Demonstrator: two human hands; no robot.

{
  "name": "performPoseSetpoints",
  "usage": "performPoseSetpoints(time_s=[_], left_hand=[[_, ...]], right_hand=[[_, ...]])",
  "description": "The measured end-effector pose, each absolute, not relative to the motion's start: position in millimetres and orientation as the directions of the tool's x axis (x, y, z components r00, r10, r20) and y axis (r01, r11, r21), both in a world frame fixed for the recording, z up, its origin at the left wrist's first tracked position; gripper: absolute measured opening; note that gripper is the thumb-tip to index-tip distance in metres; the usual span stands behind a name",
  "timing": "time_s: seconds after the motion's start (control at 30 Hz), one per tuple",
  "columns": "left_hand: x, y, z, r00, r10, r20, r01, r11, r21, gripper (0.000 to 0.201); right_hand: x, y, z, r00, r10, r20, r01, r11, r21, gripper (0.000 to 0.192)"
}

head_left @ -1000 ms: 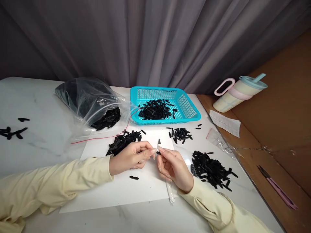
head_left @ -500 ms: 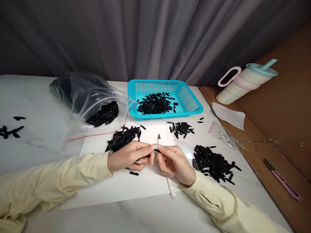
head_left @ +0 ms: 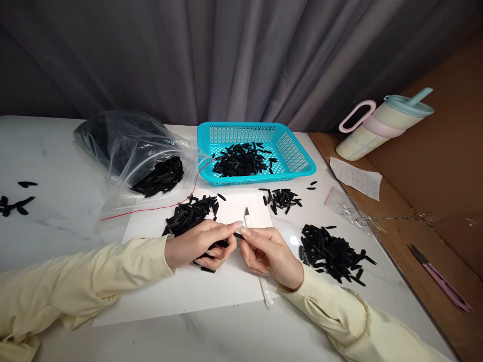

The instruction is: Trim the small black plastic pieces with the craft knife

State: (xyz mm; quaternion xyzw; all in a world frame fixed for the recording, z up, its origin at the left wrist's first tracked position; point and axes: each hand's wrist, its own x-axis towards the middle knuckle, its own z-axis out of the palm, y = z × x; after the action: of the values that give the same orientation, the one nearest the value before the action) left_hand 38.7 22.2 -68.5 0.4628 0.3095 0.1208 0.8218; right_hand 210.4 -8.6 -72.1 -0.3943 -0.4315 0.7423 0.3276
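Marbled white table (head_left: 211,339) under it all, w/ sheet of white paper (head_left: 151,301) flat nearest the person; pale yellow sleeves (head_left: 132,261) reach in from both sides. L hand (head_left: 204,244) & R hand (head_left: 270,254) meet over the sheet, thumbs & fingertips pinched narrow, 1 small black strip (head_left: 238,235) held btwn them. More black pcs (head_left: 219,244) show by L hand's curled fingers; can't tell if gripped or just lying behind. Knife (head_left: 247,214) lies partly hidden behind R hand, blade pointing away. R of that hand: big pile (head_left: 330,254) of strips, then pink-handled scissors (head_left: 439,279) on brown cardboard. Just past L hand, another pile (head_left: 190,213), partly covered. Beyond: smaller pile (head_left: 283,199), small clear bag (head_left: 345,208), red thread (head_left: 177,204) running along a big clear bag (head_left: 121,141) of black pcs. Farther, blue basket (head_left: 245,181) w/ strips inside, & cup (head_left: 372,130) w/ pink handle. Grey curtain (head_left: 241,60) at back.
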Motion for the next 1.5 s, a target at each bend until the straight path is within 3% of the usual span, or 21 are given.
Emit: performPoseSetpoints(time_s=[0.93, 1.5], left_hand=[[38.1, 18.6, -66.7, 0.744, 0.603, -0.287, 0.026, 0.403, 0.915, 0.048], [37.9, 21.0, -69.1, 0.756, 0.576, -0.312, -0.031, 0.507, 0.861, 0.043]], right_hand=[[213.0, -8.8, -75.3, -0.538, 0.808, -0.239, -0.226, -0.412, -0.883, 0.041], [213.5, -7.8, -77.3, -0.559, 0.803, -0.204, -0.269, -0.409, -0.872, 0.034]])
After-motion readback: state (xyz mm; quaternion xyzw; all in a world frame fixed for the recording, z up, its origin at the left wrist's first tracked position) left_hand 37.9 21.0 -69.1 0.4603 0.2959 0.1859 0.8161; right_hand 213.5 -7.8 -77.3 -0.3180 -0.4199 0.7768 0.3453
